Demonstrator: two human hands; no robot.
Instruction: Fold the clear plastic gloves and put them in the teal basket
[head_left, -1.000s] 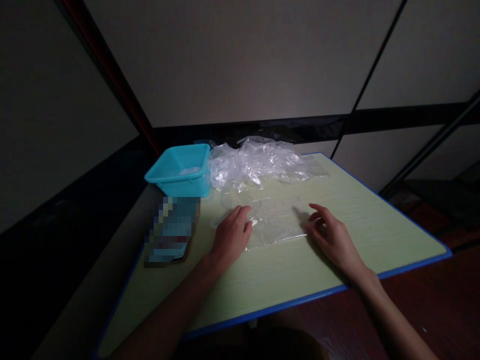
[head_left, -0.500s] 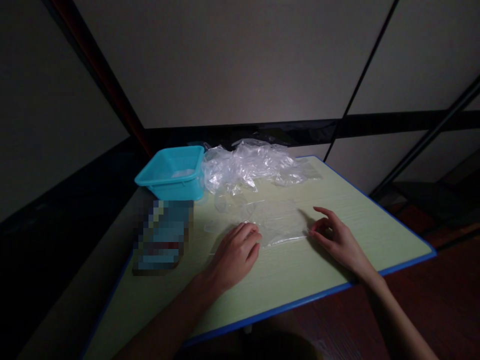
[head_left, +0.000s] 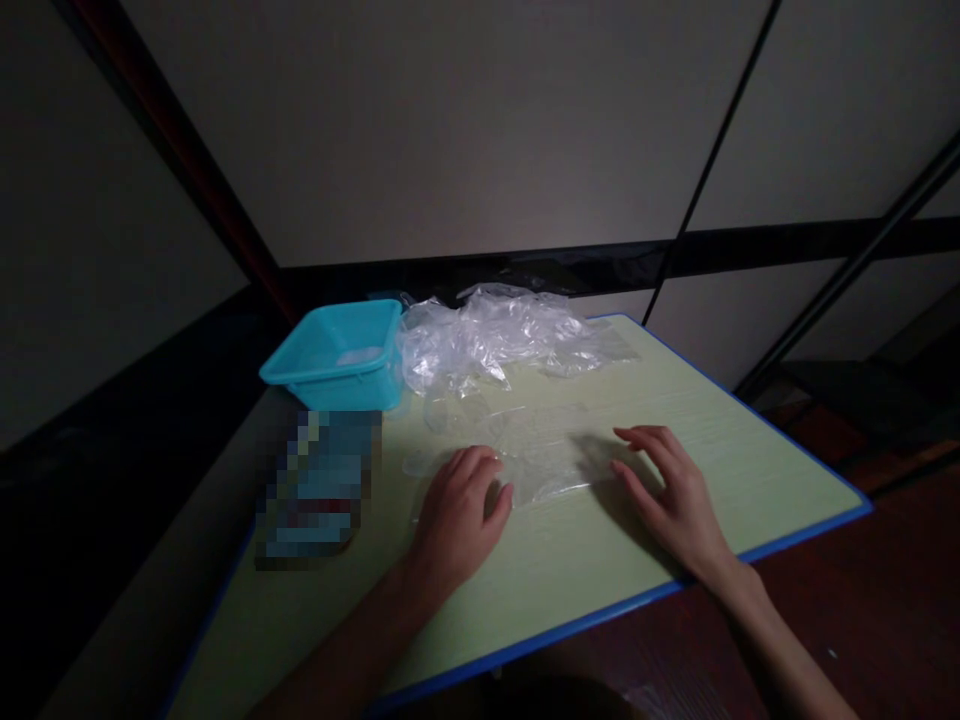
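Observation:
A clear disposable plastic glove (head_left: 551, 475) lies flat on the table, its finger shapes toward the left and its cuff toward the right. My left hand (head_left: 461, 520) rests over the glove's left part, fingers loosely bent and thumb apart, with nothing visible in its grasp. By the cuff end, my right hand (head_left: 667, 495) hovers a little above the table with thumb and fingers apart, holding nothing. Part of the glove is hidden under my left hand. Behind it is a crumpled heap of clear plastic gloves (head_left: 499, 335).
A turquoise plastic basket (head_left: 341, 385) stands at the back left with something whitish inside. In front of it lies a blurred-out rectangular object (head_left: 322, 490). The pale green table (head_left: 547, 580) has a blue edge, and a panelled wall (head_left: 465, 140) rises behind it.
My right hand has let go of the glove's cuff end, opened and lifted slightly. My left hand has loosened, its thumb spreading from the fingers. The glove lies in nearly the same place.

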